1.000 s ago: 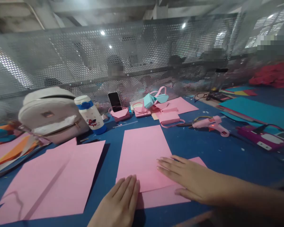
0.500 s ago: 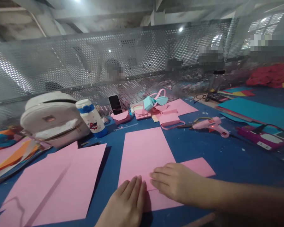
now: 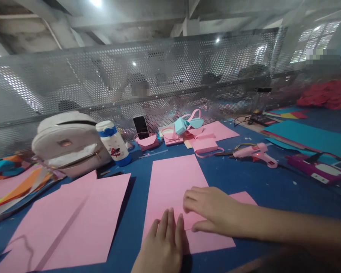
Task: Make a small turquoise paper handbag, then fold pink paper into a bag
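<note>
A pink paper sheet (image 3: 173,178) lies in front of me on the blue table, over a second pink piece (image 3: 211,243) that shows along its near edge. My left hand (image 3: 163,242) rests on the near part of the sheet with fingers stretched out. To its right, my right hand (image 3: 216,206) is over the sheet, fingers bent, thumb apart from them and near the edge between the two papers. Nothing is visibly gripped by either hand. Another pink paper piece (image 3: 245,197) shows partly behind my right wrist.
Large pink sheets (image 3: 82,223) lie at left, before a white backpack (image 3: 71,140) and a bottle (image 3: 115,146). Small pink paper bags (image 3: 205,146) and a phone (image 3: 141,127) are at the back. A pink glue gun (image 3: 257,153) and a purple device (image 3: 315,167) lie at right.
My right hand has lifted its fingers from flat to bent, with the thumb now spread. My left hand has slid slightly right along the sheet. The view has shifted a little.
</note>
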Tool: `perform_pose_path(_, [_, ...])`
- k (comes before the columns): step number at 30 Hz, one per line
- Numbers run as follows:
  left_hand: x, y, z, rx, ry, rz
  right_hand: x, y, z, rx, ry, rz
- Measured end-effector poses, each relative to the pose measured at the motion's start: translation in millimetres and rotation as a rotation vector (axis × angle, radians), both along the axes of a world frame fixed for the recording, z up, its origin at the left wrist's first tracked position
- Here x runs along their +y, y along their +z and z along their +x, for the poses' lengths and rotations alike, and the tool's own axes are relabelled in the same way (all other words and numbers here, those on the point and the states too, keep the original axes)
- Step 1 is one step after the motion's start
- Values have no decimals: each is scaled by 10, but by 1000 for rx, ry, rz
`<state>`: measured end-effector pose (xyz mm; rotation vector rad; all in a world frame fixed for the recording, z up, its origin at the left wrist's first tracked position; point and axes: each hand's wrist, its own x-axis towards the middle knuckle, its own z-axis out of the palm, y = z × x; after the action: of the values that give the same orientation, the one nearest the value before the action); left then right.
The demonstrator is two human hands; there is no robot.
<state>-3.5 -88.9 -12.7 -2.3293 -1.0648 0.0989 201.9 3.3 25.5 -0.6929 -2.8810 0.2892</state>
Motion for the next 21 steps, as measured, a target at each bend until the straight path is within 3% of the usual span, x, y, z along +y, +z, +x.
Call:
perform_pose_path(3, [45,-56,34,-9,-19,53,90,62,18,-26,-102,-147])
perform_pose_path(7, [170,-69,66,-76,-149,84,150,-9,62,42,-86,-230])
perform_pose_path(12, [379,-3,182,-259,-211,133,167,-103,75,156,-19,-153])
perform_pose_path(15, [553,59,184,-405,-221,46,200,-120,60,180,-6,-77])
perform_pose_path(21, [806,259,-41,-587,-93,-49,343,-117,91,222,-87,77])
